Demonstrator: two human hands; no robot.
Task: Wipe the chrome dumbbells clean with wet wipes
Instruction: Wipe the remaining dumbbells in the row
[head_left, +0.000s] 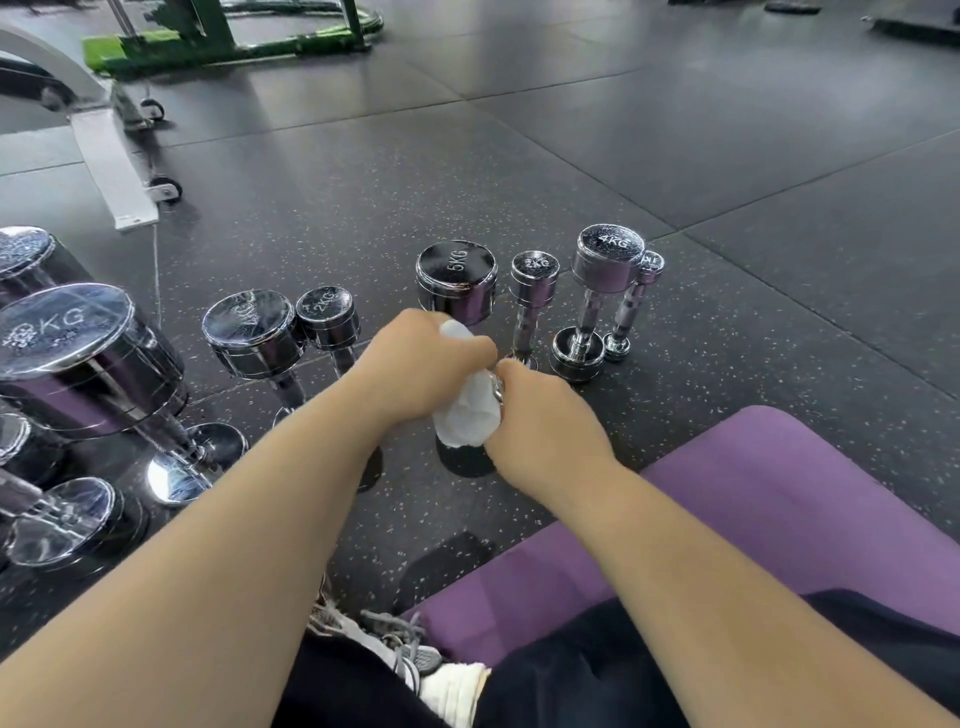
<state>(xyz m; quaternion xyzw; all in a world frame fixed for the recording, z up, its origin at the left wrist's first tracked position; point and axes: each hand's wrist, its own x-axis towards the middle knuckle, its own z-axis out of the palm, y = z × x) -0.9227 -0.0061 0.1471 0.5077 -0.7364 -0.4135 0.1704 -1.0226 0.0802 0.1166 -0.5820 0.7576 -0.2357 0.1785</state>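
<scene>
Speckled gym floor (363, 208) carries upright chrome dumbbells. Left grip (423, 364) and right grip (545, 415) both clutch a wet wipe (465, 415) round the 5KG dumbbell (457, 280), at 9 o'clock of a 2KG dumbbell (532, 291).

Speckled black rubber floor (571, 171), purple mat (753, 499)

Hands held together
The left hand (421, 364), extended from 7 o'clock, and the right hand (545, 415), from 5 o'clock, are curled round a white wipe (462, 415).
</scene>
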